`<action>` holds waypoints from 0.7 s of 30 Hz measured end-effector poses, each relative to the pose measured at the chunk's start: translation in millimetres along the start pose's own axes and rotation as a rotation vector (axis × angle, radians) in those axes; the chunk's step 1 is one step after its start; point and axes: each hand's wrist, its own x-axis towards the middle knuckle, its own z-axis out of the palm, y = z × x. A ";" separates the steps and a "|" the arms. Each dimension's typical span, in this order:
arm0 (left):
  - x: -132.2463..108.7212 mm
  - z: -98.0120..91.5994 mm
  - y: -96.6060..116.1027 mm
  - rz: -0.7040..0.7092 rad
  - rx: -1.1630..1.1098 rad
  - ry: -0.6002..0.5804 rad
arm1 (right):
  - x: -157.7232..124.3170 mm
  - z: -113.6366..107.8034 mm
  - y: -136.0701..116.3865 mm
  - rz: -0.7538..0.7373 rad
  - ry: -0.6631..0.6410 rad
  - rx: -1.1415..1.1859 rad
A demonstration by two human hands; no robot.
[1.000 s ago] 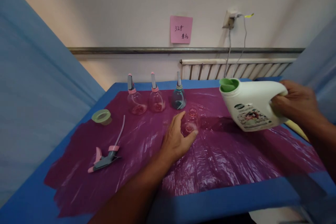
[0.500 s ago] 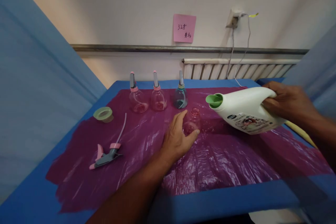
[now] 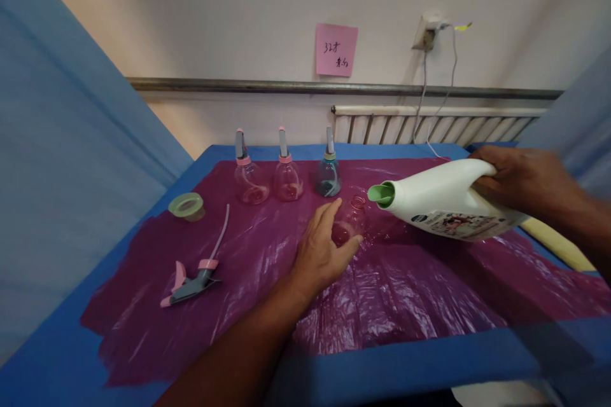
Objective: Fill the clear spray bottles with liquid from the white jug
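three spray bottles (image 3: 287,179), two pink and one teal, stand on the purple sheet (image 3: 405,292); how much liquid each holds cannot be told. the left hand (image 3: 322,248) curves thumb and fingers around an uncapped pink bottle (image 3: 351,222), holding it on the sheet. the right hand (image 3: 522,184) grips the rear of a white jug (image 3: 434,191), its green spout (image 3: 379,194) just beside the bottle's mouth (image 3: 358,203). print on the jug's label (image 3: 463,224) is too small to read; the pink note (image 3: 337,51) starts "32". since half a second ago the jug has tipped slightly further, its spout nearer the mouth.
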 end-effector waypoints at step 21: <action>1.8 0.4 -1.3 0.088 0.053 0.057 | 14.6 -32.2 -6.3 -0.021 -0.125 -0.134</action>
